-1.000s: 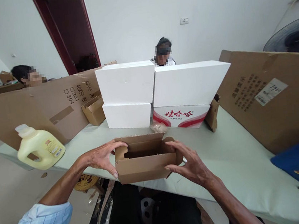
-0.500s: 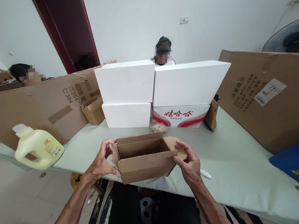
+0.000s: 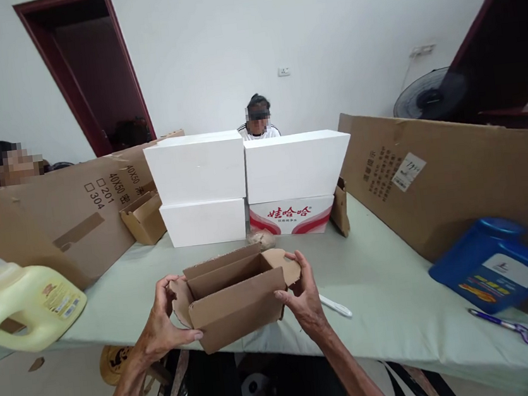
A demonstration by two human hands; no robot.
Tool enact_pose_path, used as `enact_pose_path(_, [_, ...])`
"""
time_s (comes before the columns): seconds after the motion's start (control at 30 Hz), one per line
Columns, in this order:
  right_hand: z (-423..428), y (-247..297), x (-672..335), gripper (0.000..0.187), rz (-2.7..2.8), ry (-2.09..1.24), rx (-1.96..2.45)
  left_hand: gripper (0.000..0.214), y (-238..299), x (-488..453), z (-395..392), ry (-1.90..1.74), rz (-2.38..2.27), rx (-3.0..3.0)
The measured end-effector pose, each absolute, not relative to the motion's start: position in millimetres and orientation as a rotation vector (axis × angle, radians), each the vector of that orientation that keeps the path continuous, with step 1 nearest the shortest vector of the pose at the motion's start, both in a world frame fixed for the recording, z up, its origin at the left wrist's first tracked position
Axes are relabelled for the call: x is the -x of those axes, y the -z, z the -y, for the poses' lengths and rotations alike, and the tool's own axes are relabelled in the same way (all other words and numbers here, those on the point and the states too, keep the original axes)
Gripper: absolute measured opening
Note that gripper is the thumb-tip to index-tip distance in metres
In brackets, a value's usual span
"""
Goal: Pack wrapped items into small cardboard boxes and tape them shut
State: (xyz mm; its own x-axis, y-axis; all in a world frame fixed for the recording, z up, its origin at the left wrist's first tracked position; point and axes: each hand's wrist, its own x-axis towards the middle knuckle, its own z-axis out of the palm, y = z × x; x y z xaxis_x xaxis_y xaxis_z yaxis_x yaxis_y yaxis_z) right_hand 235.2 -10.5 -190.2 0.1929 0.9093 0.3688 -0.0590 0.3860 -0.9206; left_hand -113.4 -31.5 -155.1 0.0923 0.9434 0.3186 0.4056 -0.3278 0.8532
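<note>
Holding a brown box (image 3: pixel 235 303) up between both hands, just above the near edge of the table (image 3: pixel 387 273). Gripping its left end with the left hand (image 3: pixel 162 327), half closed, thumb on the front wall. Pinching the round flap at the other end with the right hand (image 3: pixel 304 295), fingers curled. Looks like shaping the box, top not yet closed. Seems to call for pushing both end flaps in evenly, without squashing. Just right of the right hand, a white plastic stick (image 3: pixel 336 306); far left of the left hand, a yellow jug (image 3: pixel 28 301).
</note>
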Motion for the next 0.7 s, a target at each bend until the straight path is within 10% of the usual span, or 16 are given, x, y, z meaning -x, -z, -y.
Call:
enact_pose_path(0.3, [20.6,203.2,-246.9,0.126,1.362,-0.758,1.11,0.106,156.2,114.8,29.8,-1.229,-1.392,-1.856])
enact_pose_path(0.53, [26.7,208.3,-257.3,0.083,1.705,-0.844,1.06,0.113,174.1,116.1,38.4,-1.181,-1.428,-1.81])
enact_pose_path(0.7, [23.0,217.2,-266.7,0.117,1.685,-0.92,1.056,0.114,174.5,128.2,33.9,-1.155,-1.294,-1.702])
